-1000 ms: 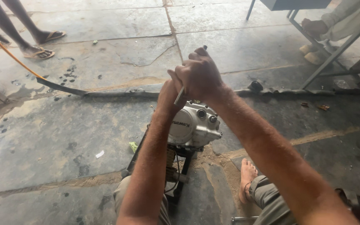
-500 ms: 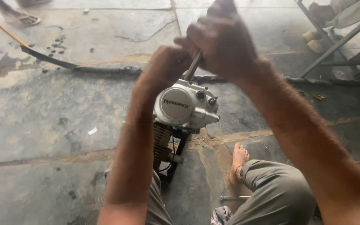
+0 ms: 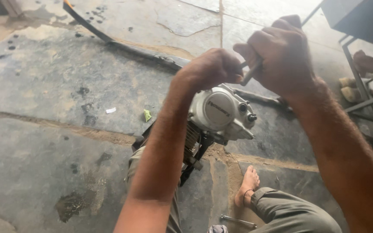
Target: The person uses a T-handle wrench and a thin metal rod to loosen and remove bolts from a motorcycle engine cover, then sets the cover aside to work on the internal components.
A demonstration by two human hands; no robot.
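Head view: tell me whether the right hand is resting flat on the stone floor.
No: the right hand is raised above the engine, fisted around a metal tool handle.

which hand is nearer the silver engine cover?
Left. The left hand is fisted just above the engine cover, about at its top edge. The right hand sits higher and off to the side, gripping a thin metal tool.

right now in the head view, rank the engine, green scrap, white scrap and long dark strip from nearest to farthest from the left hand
1. engine: just below the left hand, which reaches down over it.
2. green scrap: on the floor, lower left of the hand.
3. white scrap: farther left on the floor.
4. long dark strip: it runs from near the hand to the top left, so its place depends on the part measured; no firm rank.
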